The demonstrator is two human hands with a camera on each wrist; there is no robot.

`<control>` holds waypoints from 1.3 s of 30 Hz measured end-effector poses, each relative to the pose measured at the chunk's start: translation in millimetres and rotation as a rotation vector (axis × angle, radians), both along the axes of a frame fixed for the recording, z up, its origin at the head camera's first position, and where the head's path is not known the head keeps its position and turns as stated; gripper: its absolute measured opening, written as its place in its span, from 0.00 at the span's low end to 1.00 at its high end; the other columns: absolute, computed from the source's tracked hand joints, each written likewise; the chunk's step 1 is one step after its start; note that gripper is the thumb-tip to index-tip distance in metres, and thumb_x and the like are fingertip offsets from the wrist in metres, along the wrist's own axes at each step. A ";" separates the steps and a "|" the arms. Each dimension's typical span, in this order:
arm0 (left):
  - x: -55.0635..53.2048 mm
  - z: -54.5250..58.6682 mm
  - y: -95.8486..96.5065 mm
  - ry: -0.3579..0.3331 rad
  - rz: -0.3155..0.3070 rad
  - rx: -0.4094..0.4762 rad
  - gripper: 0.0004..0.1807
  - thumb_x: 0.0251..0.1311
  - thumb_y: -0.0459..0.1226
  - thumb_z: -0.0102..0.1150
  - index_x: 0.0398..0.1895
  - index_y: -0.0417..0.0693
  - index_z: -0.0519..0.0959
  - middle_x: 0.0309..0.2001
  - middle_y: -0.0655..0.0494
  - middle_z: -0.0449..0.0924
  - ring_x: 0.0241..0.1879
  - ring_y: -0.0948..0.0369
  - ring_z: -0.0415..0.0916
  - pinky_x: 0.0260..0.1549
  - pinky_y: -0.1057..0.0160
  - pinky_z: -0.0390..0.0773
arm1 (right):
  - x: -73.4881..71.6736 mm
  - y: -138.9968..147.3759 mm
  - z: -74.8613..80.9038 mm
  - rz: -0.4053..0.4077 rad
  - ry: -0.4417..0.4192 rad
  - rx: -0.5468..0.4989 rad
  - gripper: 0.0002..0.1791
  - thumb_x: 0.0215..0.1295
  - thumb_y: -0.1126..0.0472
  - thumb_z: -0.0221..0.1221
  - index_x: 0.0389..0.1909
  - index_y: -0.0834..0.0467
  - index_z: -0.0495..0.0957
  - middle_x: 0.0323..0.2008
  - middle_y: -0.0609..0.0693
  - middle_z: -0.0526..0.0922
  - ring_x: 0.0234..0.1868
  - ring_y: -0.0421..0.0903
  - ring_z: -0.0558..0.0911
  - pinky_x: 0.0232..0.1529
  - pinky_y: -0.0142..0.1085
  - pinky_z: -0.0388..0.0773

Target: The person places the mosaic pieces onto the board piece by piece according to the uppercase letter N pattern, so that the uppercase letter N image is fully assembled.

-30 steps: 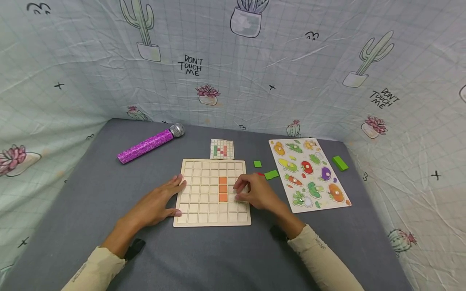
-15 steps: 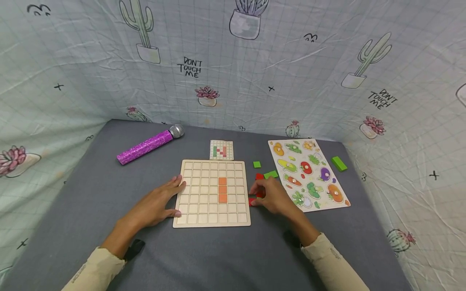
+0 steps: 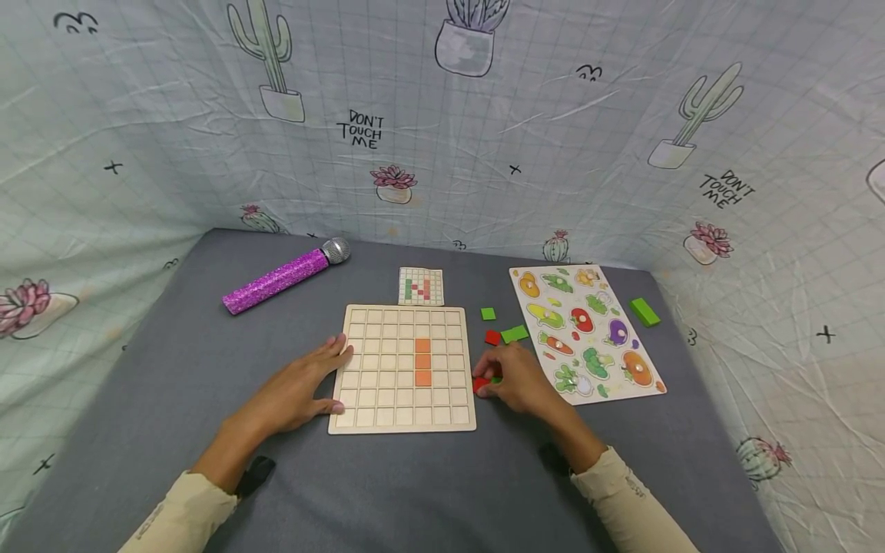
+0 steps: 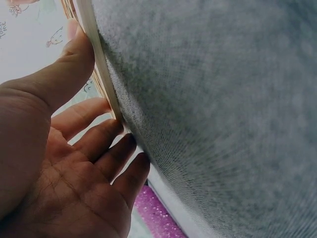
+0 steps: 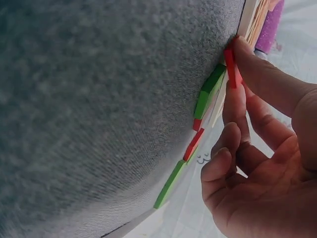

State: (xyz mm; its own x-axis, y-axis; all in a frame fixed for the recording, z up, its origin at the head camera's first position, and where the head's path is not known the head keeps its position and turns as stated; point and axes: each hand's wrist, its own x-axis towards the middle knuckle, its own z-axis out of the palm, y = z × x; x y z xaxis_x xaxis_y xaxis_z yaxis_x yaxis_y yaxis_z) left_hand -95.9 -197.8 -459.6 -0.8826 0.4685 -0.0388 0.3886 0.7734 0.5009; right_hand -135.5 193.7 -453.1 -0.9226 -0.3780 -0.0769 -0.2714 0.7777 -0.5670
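A wooden grid board (image 3: pixel 380 378) lies in the middle of the table, with three orange tiles (image 3: pixel 423 361) in one column. My left hand (image 3: pixel 293 393) rests at its left edge, fingers fairly straight; in the left wrist view the thumb and fingertips touch the board's rim (image 4: pixel 101 69). Just off the right edge, my right hand (image 3: pixel 520 376) pinches a red tile (image 5: pixel 232 69) between thumb and finger, tilted in the right wrist view. A green tile (image 5: pixel 209 91) lies close by, mostly hidden by the hand in the head view. Behind the board is a small pattern card (image 3: pixel 421 286).
Beyond the right hand lie another red tile (image 3: pixel 492 337), green tiles (image 3: pixel 515 334) and a lone green tile (image 3: pixel 488 313). A vegetable puzzle board (image 3: pixel 581 294) and a green block (image 3: pixel 645 312) are on the right. At the back left is a glittery purple microphone (image 3: pixel 276 284).
My right hand has moved from over the board's right side to the tiles beside it and now holds a red one. The left hand stays at the board's left edge.
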 end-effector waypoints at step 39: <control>0.1 0.8 1.6 -0.002 0.003 -0.003 0.52 0.56 0.42 0.80 0.80 0.36 0.64 0.84 0.36 0.54 0.82 0.35 0.55 0.74 0.31 0.63 | 13.0 -61.9 1.6 0.051 0.003 -0.120 0.09 0.60 0.63 0.77 0.30 0.49 0.85 0.23 0.40 0.82 0.24 0.37 0.77 0.26 0.31 0.72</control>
